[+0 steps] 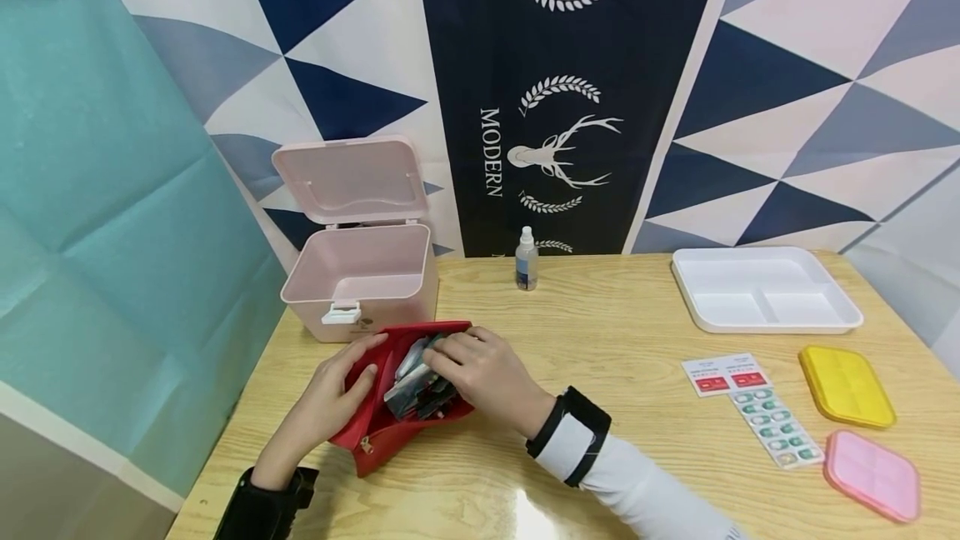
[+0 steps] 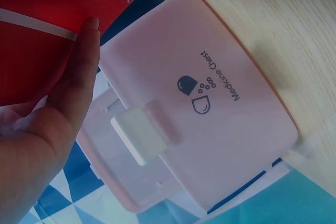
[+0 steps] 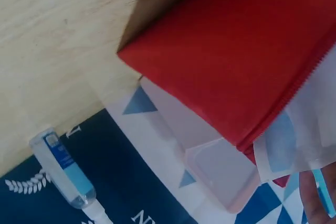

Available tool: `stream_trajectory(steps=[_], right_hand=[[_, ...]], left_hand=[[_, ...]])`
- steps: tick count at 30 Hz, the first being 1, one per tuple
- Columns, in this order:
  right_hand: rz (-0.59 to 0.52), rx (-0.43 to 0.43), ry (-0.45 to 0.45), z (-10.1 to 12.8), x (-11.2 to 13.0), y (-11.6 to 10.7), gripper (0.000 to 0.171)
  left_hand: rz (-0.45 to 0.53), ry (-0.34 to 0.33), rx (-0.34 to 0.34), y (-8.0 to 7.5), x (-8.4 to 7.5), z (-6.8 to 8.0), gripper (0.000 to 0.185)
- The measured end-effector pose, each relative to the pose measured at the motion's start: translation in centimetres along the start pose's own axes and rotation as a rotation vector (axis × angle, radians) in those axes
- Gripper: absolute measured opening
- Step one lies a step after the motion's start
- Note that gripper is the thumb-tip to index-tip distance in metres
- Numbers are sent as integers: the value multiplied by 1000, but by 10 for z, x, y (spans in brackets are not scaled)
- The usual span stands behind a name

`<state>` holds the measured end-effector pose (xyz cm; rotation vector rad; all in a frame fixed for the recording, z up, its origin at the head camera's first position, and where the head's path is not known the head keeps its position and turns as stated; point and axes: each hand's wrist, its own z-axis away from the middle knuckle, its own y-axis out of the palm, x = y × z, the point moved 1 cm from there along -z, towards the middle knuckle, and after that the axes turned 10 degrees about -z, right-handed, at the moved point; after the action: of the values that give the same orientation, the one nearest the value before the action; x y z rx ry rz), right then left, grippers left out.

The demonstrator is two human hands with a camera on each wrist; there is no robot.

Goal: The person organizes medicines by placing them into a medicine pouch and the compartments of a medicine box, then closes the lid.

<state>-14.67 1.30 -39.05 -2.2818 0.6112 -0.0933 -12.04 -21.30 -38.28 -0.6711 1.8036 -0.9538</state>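
An open red pouch (image 1: 375, 432) lies on the wooden table in the head view, stuffed with several foil packets (image 1: 411, 377). My left hand (image 1: 371, 361) holds the pouch's left wall, fingers along its rim and thumb against the side. In the left wrist view my left hand (image 2: 79, 66) lies with straight fingers on the red pouch (image 2: 37, 30). My right hand (image 1: 442, 357) reaches into the pouch's mouth, its fingers curled on the packets. The right wrist view shows the pouch (image 3: 236, 51) from outside and a white-and-blue packet (image 3: 294, 140) by a fingertip.
An open pink medicine chest (image 1: 360, 273) stands just behind the pouch, lid up. A small spray bottle (image 1: 527, 259) is at the back centre, a white divided tray (image 1: 765, 315) at the back right. Sachets (image 1: 726, 375), a blister pack (image 1: 776, 427), a yellow lid (image 1: 846, 386) and a pink lid (image 1: 873, 473) lie at right.
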Motion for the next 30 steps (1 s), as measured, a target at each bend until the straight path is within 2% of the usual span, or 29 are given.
stream_trajectory(steps=[6, 14, 25, 30], right_hand=[[115, 64, -104, 1, 3, 7, 22], [138, 181, -141, 0, 9, 17, 19], [137, 397, -57, -9, 14, 24, 15], [112, 439, -32, -13, 16, 33, 14]], left_hand=[[-3, 9, -11, 1, 0, 0, 43], [8, 9, -11, 1, 0, 0, 43], [6, 5, -10, 2, -1, 0, 43], [-1, -1, -11, 2, -1, 0, 42]])
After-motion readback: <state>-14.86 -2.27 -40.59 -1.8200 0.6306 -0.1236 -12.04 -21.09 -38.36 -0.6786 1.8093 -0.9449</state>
